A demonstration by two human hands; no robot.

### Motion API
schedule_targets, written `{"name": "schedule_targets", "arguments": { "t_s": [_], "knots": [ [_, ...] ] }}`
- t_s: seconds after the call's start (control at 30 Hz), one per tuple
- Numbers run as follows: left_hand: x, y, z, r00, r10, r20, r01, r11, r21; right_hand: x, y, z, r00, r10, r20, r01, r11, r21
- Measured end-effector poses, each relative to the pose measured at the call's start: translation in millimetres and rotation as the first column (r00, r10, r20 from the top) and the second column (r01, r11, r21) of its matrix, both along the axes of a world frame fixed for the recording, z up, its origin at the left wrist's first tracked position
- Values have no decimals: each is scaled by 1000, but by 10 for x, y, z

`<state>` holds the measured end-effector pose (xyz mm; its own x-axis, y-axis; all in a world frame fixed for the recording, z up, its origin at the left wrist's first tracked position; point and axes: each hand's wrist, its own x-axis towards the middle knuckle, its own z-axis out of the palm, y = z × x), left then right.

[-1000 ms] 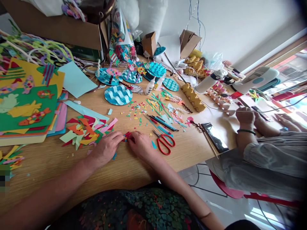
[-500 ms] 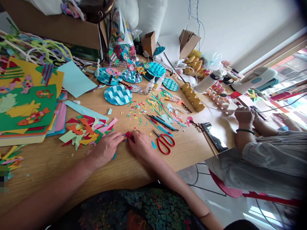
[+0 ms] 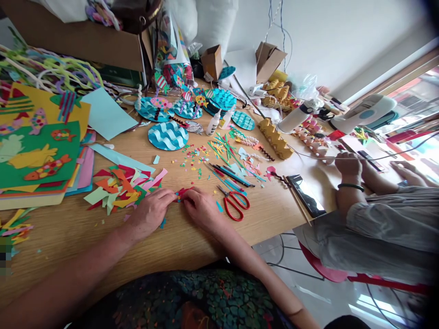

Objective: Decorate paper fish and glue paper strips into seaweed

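Between my two hands, close to the table's front edge, lies a small red paper cutout [image 3: 179, 195] with coloured dots, partly covered by fingers. My left hand [image 3: 151, 211] pinches its left end with thumb and fingertips. On the right end, my right hand [image 3: 202, 208] has its fingers curled and pressed together. A heap of coloured paper scraps [image 3: 125, 187] is just beyond my left hand. Red-handled scissors [image 3: 236, 204] rest to the right of my right hand, blades pointing away to the left. Several pencil-like tools [image 3: 230, 175] lie behind the scissors.
Blue wavy paper discs [image 3: 168, 135] and white glue bottles [image 3: 214, 123] stand further back. Stacked coloured paper [image 3: 73, 169] is at left. A black phone [image 3: 306, 196] lies at right, near a co-worker's hands [image 3: 350, 164]. Tiny paper dots [image 3: 197, 155] are scattered mid-table.
My right hand has shifted slightly, and a little more of the red cutout's top edge shows. My left hand stays nearly still; the co-worker's far-right hand moved slightly.
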<state>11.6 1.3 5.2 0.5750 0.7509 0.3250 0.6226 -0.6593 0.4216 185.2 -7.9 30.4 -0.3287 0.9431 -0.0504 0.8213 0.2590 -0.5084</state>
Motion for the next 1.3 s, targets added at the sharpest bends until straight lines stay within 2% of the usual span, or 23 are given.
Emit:
{"name": "schedule_targets", "arguments": {
  "t_s": [0.13, 0.3, 0.47, 0.67, 0.83, 1.0, 1.3],
  "knots": [
    [1, -3, 5, 1000, 1, -3, -1, 1000, 0, -17, 3, 19, 1000, -3, 22, 3, 1000, -22],
    [4, -3, 0, 1000, -11, 4, 11, 1000, -5, 12, 18, 20, 999, -15, -51, 14, 1000, -25],
    [3, -1, -20, 1000, -22, -2, 22, 1000, 0, 7, 20, 17, 999, -5, -52, 4, 1000, -26],
    [1, -26, -18, 999, -4, -54, 10, 994, 104, 19, 30, 20, 996, -25, -80, 22, 999, -39],
    [11, -35, -9, 994, -21, -104, 34, 992, 124, 49, 44, 9, 986, -37, -162, 29, 998, -50],
    [42, -53, -21, 988, -22, -154, 39, 993, 112, 35, 42, 48, 990, -34, -139, 23, 997, -79],
    [51, -70, -23, 990, -12, -139, 24, 996, 82, 10, 52, 65, 997, -40, -61, 34, 996, -82]
  ]
}}
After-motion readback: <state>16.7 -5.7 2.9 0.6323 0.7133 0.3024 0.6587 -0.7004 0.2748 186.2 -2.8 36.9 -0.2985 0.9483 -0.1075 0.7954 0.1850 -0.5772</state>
